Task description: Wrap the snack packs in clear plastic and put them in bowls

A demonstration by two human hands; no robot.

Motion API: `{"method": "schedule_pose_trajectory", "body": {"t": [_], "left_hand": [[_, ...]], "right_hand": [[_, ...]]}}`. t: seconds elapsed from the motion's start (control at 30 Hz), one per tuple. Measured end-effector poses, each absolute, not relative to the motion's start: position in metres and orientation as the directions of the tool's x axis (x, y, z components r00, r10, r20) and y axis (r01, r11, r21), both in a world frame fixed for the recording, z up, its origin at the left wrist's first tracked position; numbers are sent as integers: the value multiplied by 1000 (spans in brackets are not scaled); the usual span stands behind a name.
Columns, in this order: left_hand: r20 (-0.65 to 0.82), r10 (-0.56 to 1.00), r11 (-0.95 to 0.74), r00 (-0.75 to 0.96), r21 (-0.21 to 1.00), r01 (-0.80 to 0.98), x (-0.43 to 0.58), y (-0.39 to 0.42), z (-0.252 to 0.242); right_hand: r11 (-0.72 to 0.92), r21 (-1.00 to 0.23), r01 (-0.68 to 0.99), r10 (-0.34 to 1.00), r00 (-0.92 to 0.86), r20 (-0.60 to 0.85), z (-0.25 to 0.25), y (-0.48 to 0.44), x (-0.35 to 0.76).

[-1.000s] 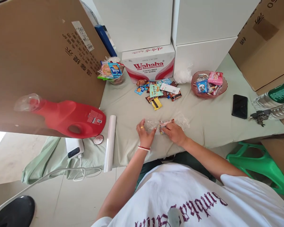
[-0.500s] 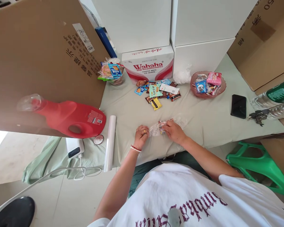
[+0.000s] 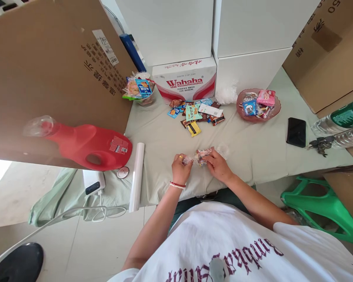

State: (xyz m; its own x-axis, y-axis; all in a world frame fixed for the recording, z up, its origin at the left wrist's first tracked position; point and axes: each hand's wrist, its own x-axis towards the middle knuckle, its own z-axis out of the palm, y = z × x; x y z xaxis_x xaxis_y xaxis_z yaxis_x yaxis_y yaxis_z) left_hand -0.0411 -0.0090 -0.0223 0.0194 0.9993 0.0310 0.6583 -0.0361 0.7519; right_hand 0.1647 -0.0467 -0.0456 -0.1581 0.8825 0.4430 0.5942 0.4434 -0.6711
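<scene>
Near the table's front edge, my left hand (image 3: 181,169) pinches one gathered end of a piece of clear plastic wrap (image 3: 188,159). My right hand (image 3: 219,165) grips a small bundle of snack packets (image 3: 203,152) with reddish-brown printing, lying in the same wrap. Its fingers cover part of the bundle, so how many packets there are cannot be made out. Loose wrap spreads out beyond my right hand. Farther back lies a pile of small snack packets (image 3: 193,112), blue, brown, green and yellow.
A roll of plastic film (image 3: 137,177) and a red jug (image 3: 91,145) lie to the left. A pink glass bowl (image 3: 241,111) of snacks, a phone (image 3: 296,132), keys (image 3: 321,145) and bottles stand or lie right. Behind are a snack-filled bowl (image 3: 145,101) and a Wahaha box (image 3: 184,82).
My left hand has moved right, towards the bundle, bunching the wrap's left end. My right hand has stayed at the packets, its grip slightly shifted.
</scene>
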Motion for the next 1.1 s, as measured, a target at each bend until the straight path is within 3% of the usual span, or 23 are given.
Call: {"method": "schedule_pose_trajectory", "body": {"t": [0.2,0.33,0.43,0.53,0.63,0.7,0.77,0.9,0.97,1.1], "left_hand": [[113,979,-189,170,817,544,5,-13,-5],[123,932,-323,341,707,629,21,-15,-3],[84,934,-329,346,578,747,24,-14,-4],[49,939,-325,341,454,830,28,-14,-7],[53,939,-332,340,393,857,33,-16,-11],[65,939,-337,339,390,857,34,-18,-14],[67,940,-333,335,399,854,33,-19,-16],[43,945,-311,323,411,857,30,-19,-14],[28,948,-300,317,411,861,31,-19,-12],[9,952,-278,305,433,857,34,-19,-9]], "right_hand": [[374,-719,586,917,-117,381,-35,-51,157],[306,-822,480,952,-128,279,-20,-57,161],[117,-935,335,986,-150,69,-7,-58,182],[-85,-950,301,990,133,-46,5,-46,211],[-77,-868,491,929,352,116,7,-18,233],[-75,-786,614,944,297,142,1,6,239],[-108,-733,672,976,211,49,-8,29,239],[-132,-761,635,986,5,-168,-18,53,241],[-61,-803,592,989,-72,-129,-13,49,247],[291,-726,623,956,-165,241,5,6,255]]}}
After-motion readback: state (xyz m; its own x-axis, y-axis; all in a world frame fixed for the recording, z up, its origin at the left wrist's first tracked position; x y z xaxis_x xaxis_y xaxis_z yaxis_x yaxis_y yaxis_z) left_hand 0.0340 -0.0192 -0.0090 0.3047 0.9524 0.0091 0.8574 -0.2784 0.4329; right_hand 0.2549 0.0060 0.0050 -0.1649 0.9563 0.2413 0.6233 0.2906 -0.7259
